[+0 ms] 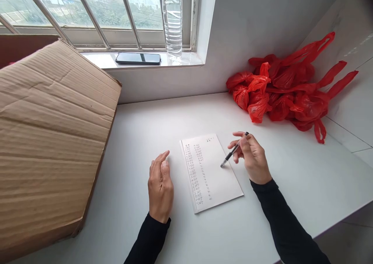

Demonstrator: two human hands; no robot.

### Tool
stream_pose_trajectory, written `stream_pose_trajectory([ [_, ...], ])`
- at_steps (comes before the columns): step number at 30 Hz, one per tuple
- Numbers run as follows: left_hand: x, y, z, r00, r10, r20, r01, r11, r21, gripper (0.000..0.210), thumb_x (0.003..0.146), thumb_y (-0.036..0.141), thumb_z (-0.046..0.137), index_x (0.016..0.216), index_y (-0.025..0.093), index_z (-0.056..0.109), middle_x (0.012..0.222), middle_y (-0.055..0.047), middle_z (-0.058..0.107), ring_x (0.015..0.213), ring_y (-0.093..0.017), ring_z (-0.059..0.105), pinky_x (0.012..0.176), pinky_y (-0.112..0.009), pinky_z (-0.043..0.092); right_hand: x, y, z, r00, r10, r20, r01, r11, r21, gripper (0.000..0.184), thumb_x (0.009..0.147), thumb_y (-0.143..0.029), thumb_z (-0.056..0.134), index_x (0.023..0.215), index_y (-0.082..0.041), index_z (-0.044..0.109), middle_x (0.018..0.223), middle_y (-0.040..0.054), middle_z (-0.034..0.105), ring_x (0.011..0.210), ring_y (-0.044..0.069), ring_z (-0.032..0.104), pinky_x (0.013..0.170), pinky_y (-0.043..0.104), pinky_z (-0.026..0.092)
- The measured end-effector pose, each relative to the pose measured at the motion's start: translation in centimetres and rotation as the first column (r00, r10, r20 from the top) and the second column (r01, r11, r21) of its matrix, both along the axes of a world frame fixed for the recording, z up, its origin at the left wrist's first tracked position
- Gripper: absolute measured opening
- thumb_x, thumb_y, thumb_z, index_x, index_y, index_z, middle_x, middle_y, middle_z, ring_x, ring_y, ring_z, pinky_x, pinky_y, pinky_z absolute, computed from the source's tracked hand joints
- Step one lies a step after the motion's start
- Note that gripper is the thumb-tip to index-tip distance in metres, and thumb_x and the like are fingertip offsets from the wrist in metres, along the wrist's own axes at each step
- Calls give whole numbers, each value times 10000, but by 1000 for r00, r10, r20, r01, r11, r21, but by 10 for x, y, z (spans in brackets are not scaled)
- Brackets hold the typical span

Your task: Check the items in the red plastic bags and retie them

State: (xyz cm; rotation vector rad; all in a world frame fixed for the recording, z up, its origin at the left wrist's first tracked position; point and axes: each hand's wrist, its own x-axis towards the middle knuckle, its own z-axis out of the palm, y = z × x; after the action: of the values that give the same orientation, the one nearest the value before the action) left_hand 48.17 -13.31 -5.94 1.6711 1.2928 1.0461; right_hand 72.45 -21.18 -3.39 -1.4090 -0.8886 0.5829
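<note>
A notepad [221, 184] with a white page lies slightly turned on the white table, two columns of handwritten lines on its left and middle. My right hand [253, 159] is over the page's right edge, closed on a black pen [229, 156] with a clear lower end. The pen slants down to the left, its end over the blank part of the page; whether it touches the paper I cannot tell. To the left of the notepad, apart from it, my left hand [161, 186] rests on its side on the table, holding nothing, fingers loosely extended.
A large open cardboard box [55, 139] fills the left side. Knotted red plastic bags [285, 89] are heaped at the back right against the wall. On the windowsill are a phone [138, 58] and a clear water bottle [173, 27], before a barred window.
</note>
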Motion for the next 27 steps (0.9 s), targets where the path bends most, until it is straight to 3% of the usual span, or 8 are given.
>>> stream_pose_trajectory([
  [2,0,0,0,1000,5,7,-5,1000,-7,389,1037,446,365,1326,297,580,1421,-25,571,1375,-215,448,1200,-520,281,0,0,2,980,92,-175,-79,994,80,523,973,-678,359,1279,-281,508,983,57,708,757,218,703,700,371,567],
  [5,0,0,0,1000,4,13,-4,1000,-8,389,1036,448,366,1325,298,579,1417,-23,575,1373,-214,449,1202,-523,279,-2,1,2,935,192,-298,-156,978,140,687,959,-737,161,1371,-291,481,942,69,746,1121,283,668,1022,506,481],
  [8,0,0,0,1000,0,15,1,1000,-10,386,1035,446,370,1324,297,577,1417,-23,575,1372,-213,451,1204,-525,277,-4,3,-2,939,225,-260,-203,973,111,766,971,-715,110,1074,-254,713,984,85,741,1259,280,576,1156,493,346],
  [11,0,0,0,1000,-1,12,1,1000,-6,375,1033,438,379,1314,295,581,1412,-22,578,1369,-213,456,1205,-524,277,-6,2,-8,963,232,-136,-226,972,62,632,1016,-618,273,816,-246,743,1070,71,698,1250,274,551,1144,468,358],
  [14,0,0,0,1000,-2,7,2,1000,-9,368,1030,435,386,1307,298,585,1409,-23,581,1366,-220,462,1203,-526,280,-10,0,-10,983,184,-4,-184,983,4,305,1003,-471,506,1187,-286,663,899,34,683,1028,249,633,1071,495,411],
  [18,1,-1,0,1000,2,-4,-2,1000,2,360,1027,429,387,1293,301,592,1393,-25,594,1354,-232,481,1196,-531,293,-16,-1,-9,978,203,-43,-205,978,-28,552,1029,-449,459,1528,-327,257,938,21,709,1027,246,650,1067,521,401],
  [22,1,0,-1,1000,0,-8,0,1000,9,349,1026,417,389,1277,304,603,1382,-25,602,1352,-236,485,1194,-536,300,-18,1,-9,966,260,1,-260,965,-26,339,1030,-488,425,1119,-249,648,1082,65,673,1086,246,615,1015,428,452],
  [27,0,0,-1,1000,7,-11,-7,1000,13,338,1024,395,395,1275,301,602,1380,-27,606,1352,-239,486,1196,-543,295,-15,1,-8,981,184,59,-181,982,-48,242,946,-432,633,1117,-260,635,1035,46,649,900,198,623,842,348,518],
])
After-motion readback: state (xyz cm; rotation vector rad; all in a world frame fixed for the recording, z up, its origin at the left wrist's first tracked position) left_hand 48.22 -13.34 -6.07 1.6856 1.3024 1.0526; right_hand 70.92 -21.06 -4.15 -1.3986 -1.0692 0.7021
